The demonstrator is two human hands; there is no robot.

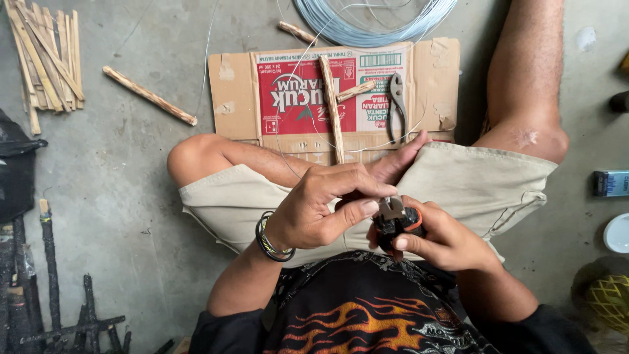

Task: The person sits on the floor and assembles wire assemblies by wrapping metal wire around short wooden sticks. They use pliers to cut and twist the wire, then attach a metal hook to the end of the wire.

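Your right hand (445, 239) grips the cutters (396, 223) over your lap; your left hand (314, 206) seems to pinch wire at their jaws. Seat it deep, fingertips clear. Pliers (397, 101) lie at twelve o'clock.

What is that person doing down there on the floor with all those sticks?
A person sits on the concrete floor. The right hand grips a pair of black-handled pliers, and the left hand pinches at the tool's metal tip. Thin wire trails from the lap toward a wire coil. In front lies a flattened cardboard box with two crossed sticks and another pair of pliers on it.
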